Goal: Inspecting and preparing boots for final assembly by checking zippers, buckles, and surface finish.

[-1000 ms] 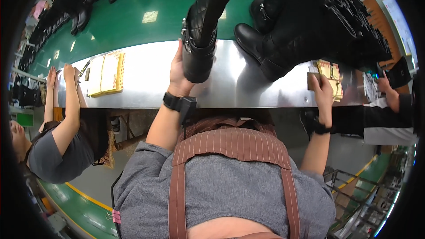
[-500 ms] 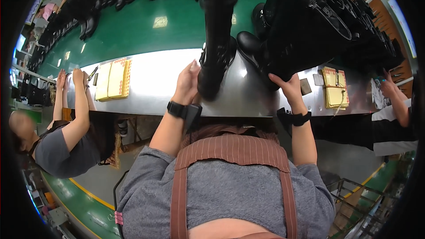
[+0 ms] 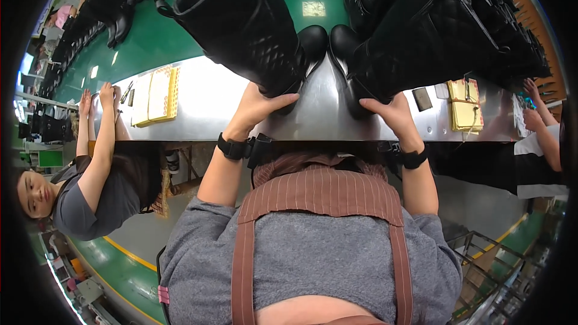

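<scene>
Head view: the left boot (image 3: 259,39) and right boot (image 3: 409,51) stand side by side on the metal worktop (image 3: 325,123), toes close together. The left hand (image 3: 254,108) is closed around the left boot's heel, thumb across its back. The right hand (image 3: 396,117) sets its thumb against the right boot's heel; its fingers are hidden, so full closure cannot be determined. This low hold presumably steadies the tall shafts. Yellow paper, in a left stack (image 3: 155,97) and right stack (image 3: 465,109), flanks the boots, likely for reach.
</scene>
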The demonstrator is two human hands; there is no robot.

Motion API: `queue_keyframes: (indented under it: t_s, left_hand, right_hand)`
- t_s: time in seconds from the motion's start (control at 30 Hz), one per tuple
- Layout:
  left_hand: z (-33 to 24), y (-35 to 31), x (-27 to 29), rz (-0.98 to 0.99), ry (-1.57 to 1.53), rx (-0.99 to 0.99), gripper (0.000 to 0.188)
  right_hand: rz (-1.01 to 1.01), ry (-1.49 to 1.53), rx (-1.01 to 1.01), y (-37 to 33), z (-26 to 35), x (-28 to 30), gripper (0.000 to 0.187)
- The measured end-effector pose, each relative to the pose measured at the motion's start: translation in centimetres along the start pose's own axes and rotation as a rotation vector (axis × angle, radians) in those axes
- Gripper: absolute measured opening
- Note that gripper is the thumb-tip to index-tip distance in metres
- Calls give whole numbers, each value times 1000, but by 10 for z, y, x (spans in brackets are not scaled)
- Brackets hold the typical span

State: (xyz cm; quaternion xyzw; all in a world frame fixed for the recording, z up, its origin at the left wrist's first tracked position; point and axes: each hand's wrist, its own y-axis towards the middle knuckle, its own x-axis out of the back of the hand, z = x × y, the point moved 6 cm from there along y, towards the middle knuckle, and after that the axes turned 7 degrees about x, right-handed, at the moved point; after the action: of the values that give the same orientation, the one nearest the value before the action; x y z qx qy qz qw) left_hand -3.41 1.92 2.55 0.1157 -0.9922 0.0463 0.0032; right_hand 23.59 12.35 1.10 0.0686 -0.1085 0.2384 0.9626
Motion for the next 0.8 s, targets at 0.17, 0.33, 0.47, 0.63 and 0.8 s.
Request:
queue_keyframes:
  t_s: [0.17,0.33,0.47,0.63,0.8]
  left_hand:
    - [-1,1,-7,36,205,44,53]
    - [6,-1,-6,-3,-40,109,44]
    - [4,-16,-21,124,-498,195,33]
    - [-8,-26,-42,314,-738,196,32]
    - [4,-24,-42,311,-853,165,44]
  right_hand:
    - [57,-259,-5,-3,-3,-20,57]
    - [-70,0,9,-9,-4,-16,47]
    - [-126,601,-27,-29,11,-16,29]
    - [-17,906,-43,-36,18,-23,33]
    - [1,1047,35,-40,14,-26,37]
